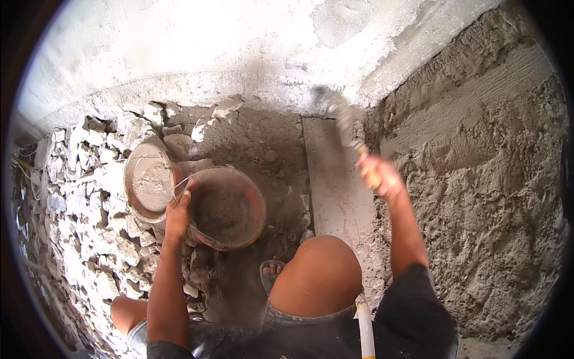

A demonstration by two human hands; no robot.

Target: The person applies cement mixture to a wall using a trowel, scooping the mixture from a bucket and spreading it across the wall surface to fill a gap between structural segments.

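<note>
My left hand (177, 216) is closed on the near-left rim of an orange-brown bucket (258, 209), by its thin wire handle. Grey mortar lies in the bottom of this bucket. Just left of it, a second similar bucket (130, 179) holds paler mortar and leans among the stones. Out to the right, my right hand (384, 177) grips a trowel (342, 117) by its wooden handle. The blade is blurred by motion and points up toward the corner where the walls meet. Whether mortar is on the blade, I cannot tell.
Broken stones (122, 245) are heaped along the left. A pale wall (197, 54) rises ahead; a rough mortar-covered wall (466, 197) stands at the right. A flat pale strip (338, 191) runs between floor and right wall. My bent knee (323, 275) and a cigarette (365, 329) show below.
</note>
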